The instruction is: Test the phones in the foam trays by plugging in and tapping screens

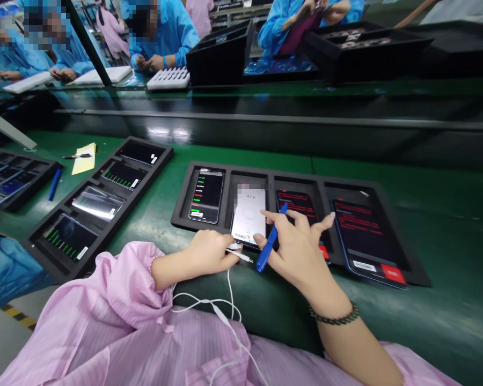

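Pink sleeve [116, 300] lies nearest. Beyond it, the left hand [209, 252] pinches a white cable plug [239, 255] tight at the near end of the white-screened phone [249, 217]. The right hand [301, 246], fingers loosely spread, holds a blue pen [270, 240] just right of that phone, which lies in the black tray [182, 212].

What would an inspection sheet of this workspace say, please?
Surface: green bench mat.
Job's things: black tray holding four lit phones; white-screen phone second from left.
Clutter: second tray, yellow note, loose blue marker at left.
Hands: left hand pinches white plug at the white-screen phone's near edge; right hand holds blue pen above the phones.
Cables: white cable runs from the plug across pink sleeve.
Surroundings: people in blue coats opposite.
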The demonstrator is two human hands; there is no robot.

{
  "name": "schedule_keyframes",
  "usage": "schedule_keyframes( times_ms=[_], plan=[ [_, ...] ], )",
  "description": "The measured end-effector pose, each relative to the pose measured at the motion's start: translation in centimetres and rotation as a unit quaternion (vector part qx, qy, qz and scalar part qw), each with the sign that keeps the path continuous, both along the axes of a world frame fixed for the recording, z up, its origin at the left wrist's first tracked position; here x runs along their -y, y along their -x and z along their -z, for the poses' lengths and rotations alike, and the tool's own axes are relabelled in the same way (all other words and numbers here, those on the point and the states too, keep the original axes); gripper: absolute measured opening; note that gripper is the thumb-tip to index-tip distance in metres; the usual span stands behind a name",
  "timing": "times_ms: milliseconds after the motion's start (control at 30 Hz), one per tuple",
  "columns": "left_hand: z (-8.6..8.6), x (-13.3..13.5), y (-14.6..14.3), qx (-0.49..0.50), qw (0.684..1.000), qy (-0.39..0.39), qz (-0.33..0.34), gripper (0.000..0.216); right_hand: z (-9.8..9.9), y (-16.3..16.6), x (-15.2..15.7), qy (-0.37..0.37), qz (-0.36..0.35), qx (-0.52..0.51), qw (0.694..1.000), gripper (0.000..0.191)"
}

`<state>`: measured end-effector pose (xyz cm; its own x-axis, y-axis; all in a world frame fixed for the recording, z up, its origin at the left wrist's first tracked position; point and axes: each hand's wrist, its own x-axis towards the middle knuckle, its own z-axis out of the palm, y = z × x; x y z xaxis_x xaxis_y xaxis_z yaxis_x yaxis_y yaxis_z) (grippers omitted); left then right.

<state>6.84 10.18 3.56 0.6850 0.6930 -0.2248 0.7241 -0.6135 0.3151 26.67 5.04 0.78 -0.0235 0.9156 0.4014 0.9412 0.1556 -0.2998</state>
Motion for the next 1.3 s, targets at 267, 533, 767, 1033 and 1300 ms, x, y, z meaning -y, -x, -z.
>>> schedule_keyframes(
  times_ms=[267, 533, 767, 1033, 1300],
  plan=[
    [-0.8, -0.2, -0.1, -0.024, 0.999, 0.026, 0.006, 0.029, -0.5, 1.8, 0.1, 0.008, -0.152, -0.004, 0.988, 0.053],
    [-0.5, -0.1, 0.0, -0.009, 1.000, 0.020, -0.001, 0.033, -0.6, -0.2, 0.4, -0.039, -0.076, -0.010, 0.996, 0.034],
    [-0.3, 0.0, 0.0, 0.013, 1.000, 0.015, -0.005, 0.033, -0.2, -1.3, 0.8, -0.050, -0.086, -0.033, 0.995, 0.047],
    [-0.7, -0.1, 0.0, -0.031, 0.999, 0.023, 0.003, 0.030, -0.7, 2.1, 0.3, 0.038, -0.135, 0.002, 0.990, 0.047],
    [0.1, 0.0, 0.1, 0.001, 1.000, -0.002, 0.005, 0.039, -0.4, -1.5, 1.1, -0.022, -0.080, -0.021, 0.996, 0.053]
  ],
)
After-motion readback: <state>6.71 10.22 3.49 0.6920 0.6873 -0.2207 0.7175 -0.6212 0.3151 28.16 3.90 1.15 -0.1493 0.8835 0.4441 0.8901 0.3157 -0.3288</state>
